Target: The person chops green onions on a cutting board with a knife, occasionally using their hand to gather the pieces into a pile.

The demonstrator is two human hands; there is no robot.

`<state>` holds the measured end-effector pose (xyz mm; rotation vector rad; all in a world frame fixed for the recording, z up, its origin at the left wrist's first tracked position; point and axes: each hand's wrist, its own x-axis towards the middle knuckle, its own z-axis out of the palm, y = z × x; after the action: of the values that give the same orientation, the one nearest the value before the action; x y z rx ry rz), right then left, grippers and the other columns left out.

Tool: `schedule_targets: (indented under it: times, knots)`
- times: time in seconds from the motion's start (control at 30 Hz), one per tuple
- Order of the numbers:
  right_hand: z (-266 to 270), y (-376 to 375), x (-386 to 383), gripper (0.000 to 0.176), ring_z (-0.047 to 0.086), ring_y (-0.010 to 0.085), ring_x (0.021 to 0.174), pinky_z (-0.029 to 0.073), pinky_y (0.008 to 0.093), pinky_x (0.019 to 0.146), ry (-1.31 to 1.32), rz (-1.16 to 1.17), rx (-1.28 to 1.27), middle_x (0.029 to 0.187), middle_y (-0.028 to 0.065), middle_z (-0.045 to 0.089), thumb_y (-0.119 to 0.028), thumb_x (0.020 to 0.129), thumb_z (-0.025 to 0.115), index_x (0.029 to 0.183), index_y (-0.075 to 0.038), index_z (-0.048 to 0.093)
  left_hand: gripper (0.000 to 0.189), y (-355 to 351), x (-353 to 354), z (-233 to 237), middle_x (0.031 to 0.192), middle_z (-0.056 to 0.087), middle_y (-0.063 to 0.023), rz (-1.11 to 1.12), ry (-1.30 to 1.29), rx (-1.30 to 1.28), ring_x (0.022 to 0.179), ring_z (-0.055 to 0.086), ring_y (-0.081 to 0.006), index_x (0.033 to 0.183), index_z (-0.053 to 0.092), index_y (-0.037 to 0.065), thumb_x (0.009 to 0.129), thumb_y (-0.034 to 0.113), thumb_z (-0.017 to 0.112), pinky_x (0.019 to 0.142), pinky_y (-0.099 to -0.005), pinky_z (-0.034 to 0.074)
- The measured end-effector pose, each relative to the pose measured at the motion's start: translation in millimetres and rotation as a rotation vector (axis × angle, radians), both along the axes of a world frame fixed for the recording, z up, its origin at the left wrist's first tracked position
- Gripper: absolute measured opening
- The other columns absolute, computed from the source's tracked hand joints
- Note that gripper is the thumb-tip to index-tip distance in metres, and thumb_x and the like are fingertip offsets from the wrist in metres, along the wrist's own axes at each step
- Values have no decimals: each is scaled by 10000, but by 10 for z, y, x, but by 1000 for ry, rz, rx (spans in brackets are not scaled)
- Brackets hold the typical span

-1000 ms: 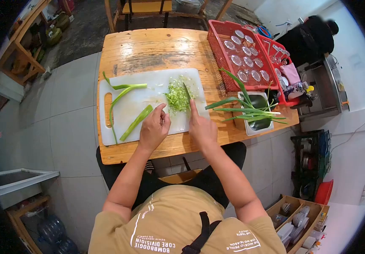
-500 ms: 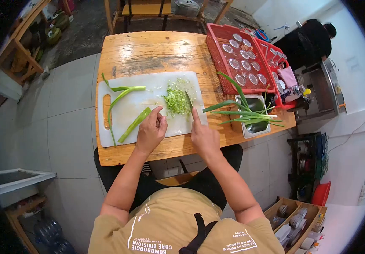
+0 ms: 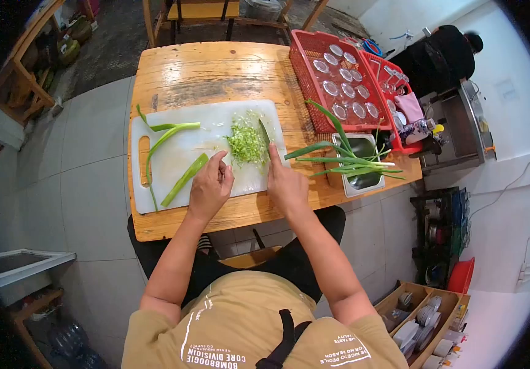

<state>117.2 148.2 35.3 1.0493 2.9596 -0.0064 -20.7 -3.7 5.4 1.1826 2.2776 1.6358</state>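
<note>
Board: white, on the wooden table; handle slot at its left end.
Knife: at the board's right part, blade pointing away from the person, tip leaning slightly left.
Right hand: closed round the knife, index finger laid forward along it; this is the hand nearer the chopped greens.
Chopped greens: loose pile on the board's right half, immediately left of the blade – its long axis runs roughly along the pile's right side.
Left hand: over the board's near edge, fingers curled in, no item seen in it; whether thumb and fingertips meet cannot be told.
Stalk: on the board's near left part, slanting from near left to far right, upper end beside the left hand.
Long leaf: on the board's left part, bent.
Bunch: across the tin, right of the board, leaf tips reaching towards it.
Crate: red, beyond the board to the right, holding glasses.
Shirt: near side of the board; legible print "BOMBBOOGIE" and "CORE DIVISION" – smaller lines only partly readable.
</note>
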Motion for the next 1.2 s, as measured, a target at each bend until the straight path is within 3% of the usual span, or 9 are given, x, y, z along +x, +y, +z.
schedule_targets:
  times: [0.07, 0.2, 0.4, 0.47, 0.57, 0.8, 0.87, 1.07, 1.2]
  knots:
    - [169, 24, -40, 729, 661, 337, 527, 510, 496, 495, -10, 22, -41, 627, 137, 671, -205, 982, 563, 1658, -159, 295, 338, -8, -25, -10, 825, 664, -116, 8, -26, 4, 677, 645, -257, 1283, 604, 2, 964, 89, 676, 654, -384, 538]
    - [-22, -143, 114, 703, 664, 352, 533, 514, 507, 510, 16, -16, -68, 647, 149, 683, -203, 996, 546, 1654, -171, 304, 340, -32, -8, -20, 828, 667, -119, 18, -115, 32, 685, 649, -261, 1286, 605, 5, 965, 92, 676, 665, -387, 540]
    - [49, 43, 107, 694, 668, 365, 538, 520, 523, 524, 92, 36, -44, 647, 157, 680, -233, 1016, 537, 1661, -200, 286, 326, -3, -47, 14, 823, 662, -116, 21, 1, 1, 680, 644, -255, 1274, 606, 7, 966, 87, 677, 662, -387, 536]
    - [128, -97, 204, 598, 655, 409, 565, 509, 543, 546, 58, -50, -95, 664, 192, 675, -275, 1047, 542, 1621, -220, 383, 328, -25, -29, 7, 830, 662, -115, 11, -79, 37, 672, 636, -255, 1272, 604, 7, 962, 85, 678, 656, -390, 531]
    - [-125, 32, 140, 641, 672, 372, 547, 529, 533, 533, 92, -1, -16, 636, 172, 674, -262, 1044, 521, 1648, -201, 315, 333, 9, -27, -23, 836, 662, -114, 17, -15, 37, 667, 628, -258, 1273, 601, 6, 960, 88, 679, 654, -393, 526]
    - [44, -150, 125, 625, 653, 405, 558, 517, 537, 531, 94, 19, -45, 639, 198, 660, -266, 1042, 552, 1634, -232, 353, 338, -19, -37, -70, 826, 652, -108, 24, -56, 35, 669, 624, -267, 1275, 593, 6, 961, 95, 679, 660, -401, 522]
    - [-127, -199, 112, 632, 647, 401, 541, 509, 533, 520, 118, 0, -18, 637, 191, 662, -252, 1039, 559, 1636, -231, 351, 346, 10, -42, -79, 822, 654, -108, 24, -23, 10, 676, 632, -274, 1281, 591, 7, 958, 95, 680, 659, -404, 524]
    - [138, -152, 36, 686, 636, 349, 495, 494, 495, 481, 101, 76, 16, 632, 156, 667, -229, 1021, 579, 1654, -210, 317, 347, -24, -40, -18, 817, 660, -113, 18, -54, 33, 692, 642, -287, 1277, 593, 6, 954, 95, 683, 663, -411, 529]
    - [-103, -285, 42, 655, 632, 347, 492, 487, 491, 467, 56, 73, 54, 630, 158, 667, -230, 1029, 570, 1642, -192, 342, 349, -3, -52, -45, 818, 661, -119, 32, -49, 38, 696, 644, -291, 1278, 592, 3, 956, 103, 681, 671, -412, 534]
